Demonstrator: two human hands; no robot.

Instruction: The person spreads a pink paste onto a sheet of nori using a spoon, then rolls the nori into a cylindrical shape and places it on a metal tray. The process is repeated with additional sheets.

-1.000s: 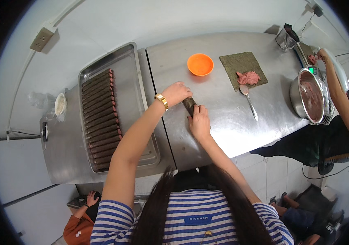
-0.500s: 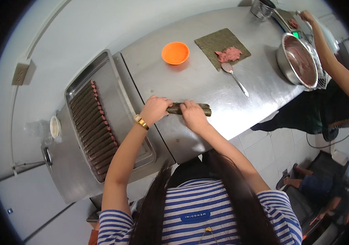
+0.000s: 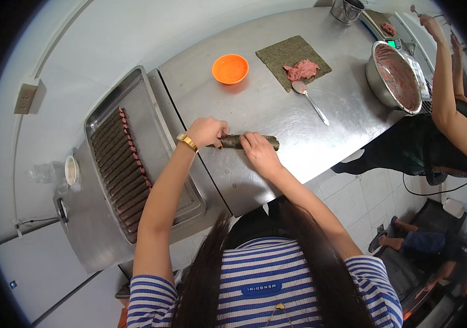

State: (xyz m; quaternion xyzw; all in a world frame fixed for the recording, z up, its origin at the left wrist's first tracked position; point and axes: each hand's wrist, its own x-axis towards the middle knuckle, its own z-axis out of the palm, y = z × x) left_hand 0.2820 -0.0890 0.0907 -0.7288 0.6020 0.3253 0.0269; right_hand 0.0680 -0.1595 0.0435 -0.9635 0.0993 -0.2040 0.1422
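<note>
A dark green seaweed roll [image 3: 233, 141] lies crosswise on the steel table in front of me. My left hand [image 3: 206, 133], a gold watch on its wrist, is closed around the roll's left end with the thumb low. Bent fingers of my right hand [image 3: 260, 152] press over the roll's right part, and its right end sticks out past them. Beyond, a flat seaweed sheet [image 3: 280, 56] carries a lump of pink paste [image 3: 302, 70]. A metal spoon [image 3: 314, 105] smeared with paste rests by its near edge. The filling inside the roll is hidden.
Left of me, a metal tray [image 3: 171, 139] holds several finished rolls in a row. An orange bowl [image 3: 230, 69] stands ahead. To the right are a steel bowl [image 3: 374, 74] with paste residue, a scale [image 3: 392, 43] and a co-worker's raised arm [image 3: 442, 82]. A seam crosses the table.
The roll looks rounder and more closed, its flat open flap now wrapped in. My hands stay on it. The co-worker's arms have shifted, one lifting a paste-tipped utensil.
</note>
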